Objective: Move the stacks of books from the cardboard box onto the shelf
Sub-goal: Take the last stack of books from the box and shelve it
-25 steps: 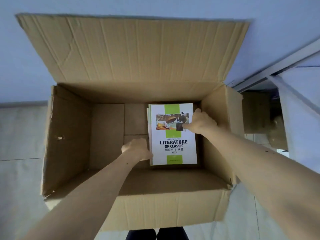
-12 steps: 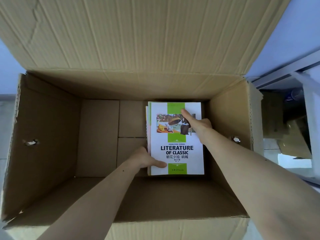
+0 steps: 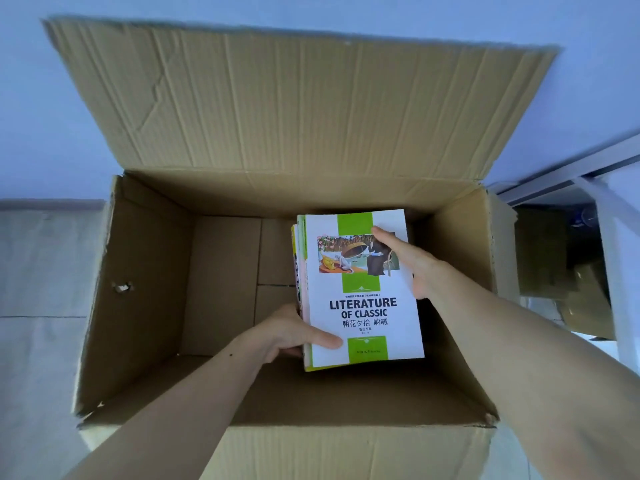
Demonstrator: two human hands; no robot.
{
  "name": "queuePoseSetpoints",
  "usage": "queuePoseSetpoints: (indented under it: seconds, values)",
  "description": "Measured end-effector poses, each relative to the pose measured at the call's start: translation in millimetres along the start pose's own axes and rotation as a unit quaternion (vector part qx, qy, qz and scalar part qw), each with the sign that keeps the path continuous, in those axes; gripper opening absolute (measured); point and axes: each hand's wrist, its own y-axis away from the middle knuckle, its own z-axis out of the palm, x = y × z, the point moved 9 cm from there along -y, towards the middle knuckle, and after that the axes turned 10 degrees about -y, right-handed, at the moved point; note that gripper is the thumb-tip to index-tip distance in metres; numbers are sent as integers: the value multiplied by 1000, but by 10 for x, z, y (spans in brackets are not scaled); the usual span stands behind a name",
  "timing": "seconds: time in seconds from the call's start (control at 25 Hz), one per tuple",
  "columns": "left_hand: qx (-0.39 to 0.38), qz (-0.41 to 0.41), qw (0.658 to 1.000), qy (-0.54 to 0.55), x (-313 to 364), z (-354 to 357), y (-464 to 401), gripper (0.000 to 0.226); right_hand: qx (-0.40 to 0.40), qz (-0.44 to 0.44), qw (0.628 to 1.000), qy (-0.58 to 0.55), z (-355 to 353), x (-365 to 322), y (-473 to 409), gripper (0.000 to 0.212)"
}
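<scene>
**Lifting a stack of books out of the box**

Nearest us, our left hand (image 3: 291, 337) grips the stack of books (image 3: 360, 289) at its lower left corner, thumb on the top cover. Beyond it, our right hand (image 3: 412, 261) clasps the stack's right edge, thumb laid across the cover picture. The stack sits inside the cardboard box (image 3: 145, 289), at its right side. We should raise it level, squeezing both sides evenly, so no book slides out.

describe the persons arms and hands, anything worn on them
Both forearms are bare as far as the view shows: no sleeves, watch, bracelets or gloves. The left hand and right hand show no rings on the parts in view, and the nails look short and unpainted. A small dark mole sits on the left forearm near the wrist.
</scene>
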Motion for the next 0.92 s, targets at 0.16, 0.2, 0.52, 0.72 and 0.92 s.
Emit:
queuePoseSetpoints:
  seconds: [0.16, 0.2, 0.52, 0.72, 0.92]
  values:
    - [21, 23, 999, -19, 186, -288, 621, 63, -28, -55, 998, -20, 271, -275, 681, 49]
    - [25, 31, 999, -24, 212, -359, 821, 66, -30, -64, 997, -16, 352, -341, 894, 53]
    - [148, 136, 979, -26, 227, -1051, 2738, 75, -88, -192, 977, 21, 1367, -976, 2894, 103]
    - [304, 164, 938, -7, 61, -1613, 4148, 75, -155, -313, 935, 70, 2324, -1335, 4235, 76]
    - [449, 173, 875, 47, -637, -2103, 5641, 72, -257, -405, 867, 134, 3598, -1287, 5598, 49]
